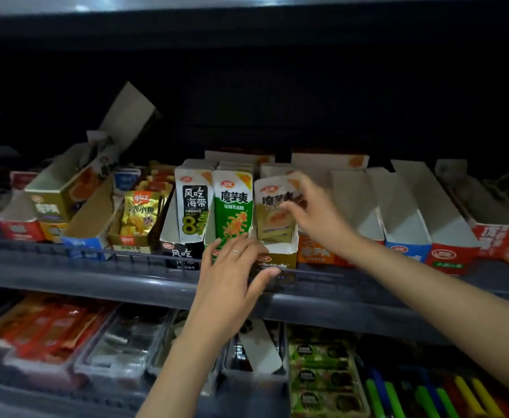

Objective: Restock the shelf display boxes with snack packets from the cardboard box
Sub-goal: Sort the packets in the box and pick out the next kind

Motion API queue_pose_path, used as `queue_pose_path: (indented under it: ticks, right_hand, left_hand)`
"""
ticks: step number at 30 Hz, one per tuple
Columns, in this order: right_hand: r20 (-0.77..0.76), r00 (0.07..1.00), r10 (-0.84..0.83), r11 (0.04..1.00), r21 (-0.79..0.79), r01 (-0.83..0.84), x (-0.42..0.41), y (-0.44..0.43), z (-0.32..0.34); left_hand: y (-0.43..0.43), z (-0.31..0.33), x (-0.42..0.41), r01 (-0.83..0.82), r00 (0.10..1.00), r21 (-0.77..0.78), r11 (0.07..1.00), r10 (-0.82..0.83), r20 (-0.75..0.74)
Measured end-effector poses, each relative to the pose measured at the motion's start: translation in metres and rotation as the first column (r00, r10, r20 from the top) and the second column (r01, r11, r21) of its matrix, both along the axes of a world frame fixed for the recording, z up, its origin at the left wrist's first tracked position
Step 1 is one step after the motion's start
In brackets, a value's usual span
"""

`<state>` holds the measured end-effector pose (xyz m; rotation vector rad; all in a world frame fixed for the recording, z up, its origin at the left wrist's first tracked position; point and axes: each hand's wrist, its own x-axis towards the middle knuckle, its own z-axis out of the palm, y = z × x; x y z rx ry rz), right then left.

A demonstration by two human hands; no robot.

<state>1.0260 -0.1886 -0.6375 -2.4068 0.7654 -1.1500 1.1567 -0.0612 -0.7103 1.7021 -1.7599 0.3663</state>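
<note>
A gold display box (279, 256) stands at the shelf's front edge with gold-and-white snack packets (273, 206) upright in it. My right hand (316, 211) grips the front packets at their right side, fingers curled over the top. My left hand (232, 267) rests on the box's front left corner, thumb along its front face, fingers fairly straight. To the left stand a green packet row (232, 206) and a black-and-white packet row (193, 206). No cardboard supply box is in view.
Right of the gold box stand several display boxes showing bare white insides: orange (316, 251), blue (407, 248), red (449, 254). Left are yellow fish packets (140, 212) and tilted boxes (66, 188). A grey shelf rail (96, 267) runs across; trays of goods fill the lower shelf (322, 375).
</note>
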Motion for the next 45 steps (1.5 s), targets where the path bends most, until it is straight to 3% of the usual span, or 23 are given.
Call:
queue_pose_path:
  ticks: [3, 7, 10, 17, 20, 24, 29, 37, 41, 45]
  right_hand:
    - [-0.107, 0.987, -0.118, 0.993, -0.028, 0.116, 0.008, -0.007, -0.004]
    - [-0.123, 0.975, -0.186, 0.982, -0.016, 0.186, 0.015, -0.013, -0.007]
    - [-0.124, 0.945, -0.304, 0.95, -0.111, 0.291, 0.019, -0.01, -0.01]
    - [0.016, 0.85, -0.526, 0.811, -0.29, 0.507, 0.024, -0.01, -0.01]
    - [0.055, 0.879, -0.474, 0.837, -0.284, 0.468, 0.023, -0.01, -0.012]
    - [-0.086, 0.918, -0.386, 0.883, -0.324, 0.341, 0.02, -0.01, -0.01]
    - [-0.328, 0.835, -0.441, 0.89, -0.28, 0.36, 0.02, -0.011, -0.004]
    - [-0.69, 0.554, -0.466, 0.882, -0.413, 0.228, 0.022, 0.013, 0.007]
    - [-0.736, 0.46, -0.496, 0.867, -0.441, 0.23, 0.027, 0.016, 0.009]
    - [-0.729, 0.458, -0.509, 0.861, -0.434, 0.266, 0.029, 0.016, 0.007]
  left_hand:
    - [-0.003, 0.003, 0.001, 0.006, 0.999, 0.003, 1.0, -0.006, -0.041]
    - [-0.003, 0.005, 0.0, -0.004, 0.998, -0.024, 1.0, 0.003, -0.06]
    - [-0.003, 0.004, 0.0, -0.003, 0.998, -0.024, 1.0, 0.002, -0.058]
    - [-0.002, 0.004, 0.0, -0.008, 0.998, 0.0, 1.0, 0.007, -0.06]
    - [-0.002, 0.004, -0.001, -0.011, 0.999, -0.001, 1.0, 0.011, -0.053]
    - [-0.003, 0.002, -0.001, -0.019, 1.0, 0.0, 1.0, 0.019, -0.024]
    - [-0.001, 0.002, 0.001, -0.02, 1.0, 0.022, 1.0, 0.02, -0.005]
    - [-0.001, 0.002, -0.001, -0.014, 1.0, 0.012, 1.0, 0.013, 0.002]
    - [0.0, 0.002, -0.001, -0.01, 1.0, 0.01, 1.0, 0.01, -0.002]
    - [0.0, 0.001, 0.0, -0.013, 1.0, 0.01, 1.0, 0.013, 0.003]
